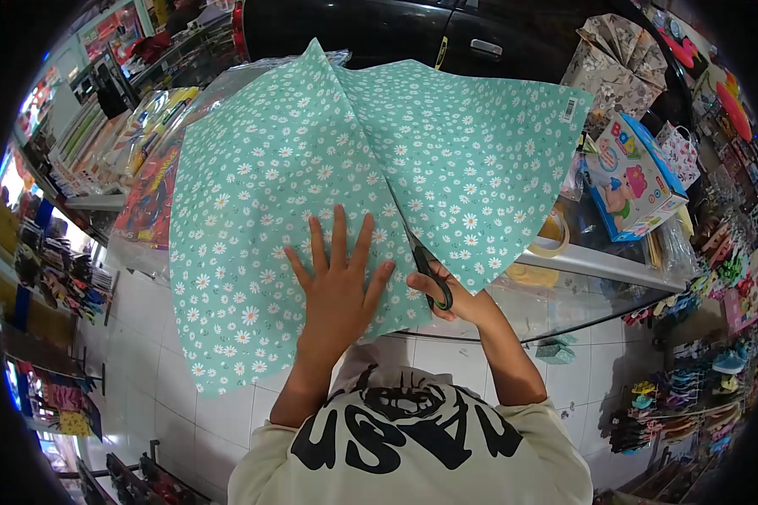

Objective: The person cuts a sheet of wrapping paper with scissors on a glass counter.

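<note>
A large sheet of green daisy-print wrapping paper [261, 194] covers much of the counter and hangs over its near edge. My left hand [338, 290] lies flat on the paper with its fingers spread. Just right of it, my right hand [446, 295] grips black-handled scissors [421, 252], fingers through the handles. The blades point away from me, at a slit that runs up the paper and parts it into a left and a right section. A small barcode label [569, 110] shows at the paper's far right corner.
A doll box [636, 181] and a tape roll [552, 236] sit to the right on the glass counter [594, 268]. A floral paper bag [619, 67] stands behind. Packaged goods [147, 189] lie at left. A black vehicle [362, 29] is beyond; hanging merchandise [678, 404] lines the right.
</note>
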A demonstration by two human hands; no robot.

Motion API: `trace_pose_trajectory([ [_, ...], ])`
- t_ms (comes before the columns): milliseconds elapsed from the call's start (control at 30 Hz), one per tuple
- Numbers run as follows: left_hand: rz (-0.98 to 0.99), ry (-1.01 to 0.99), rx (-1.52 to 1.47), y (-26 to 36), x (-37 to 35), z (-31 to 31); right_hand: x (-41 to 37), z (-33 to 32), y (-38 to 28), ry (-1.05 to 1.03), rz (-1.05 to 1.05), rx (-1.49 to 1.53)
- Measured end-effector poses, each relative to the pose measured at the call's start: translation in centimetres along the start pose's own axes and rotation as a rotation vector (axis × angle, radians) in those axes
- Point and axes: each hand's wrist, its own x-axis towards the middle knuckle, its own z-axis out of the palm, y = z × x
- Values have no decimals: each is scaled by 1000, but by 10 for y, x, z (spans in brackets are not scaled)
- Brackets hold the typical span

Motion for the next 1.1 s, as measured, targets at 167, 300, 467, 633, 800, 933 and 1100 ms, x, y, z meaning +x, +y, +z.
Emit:
trace_pose_trajectory([
  [167, -14, 11, 10, 3, -1, 1, 2, 0, 4, 20, 33, -34],
  [300, -25, 20, 11, 4, -1, 3, 2, 0, 5, 18, 57, -44],
  [467, -39, 24, 19, 6, -1, 4, 3, -3, 8, -17, 29, 4],
  [633, -77, 11, 18, 12, -2, 5, 4, -5, 7, -68, 42, 25],
  [800, -70, -13, 7, 11, -4, 2, 10, -2, 4, 17, -66, -23],
  [933, -71, -12, 22, 11, -5, 4, 17, -2, 7, 39, -135, -105],
  [1100, -69, -17, 21, 10, -6, 4, 22, -4, 10, 46, -140, -243],
])
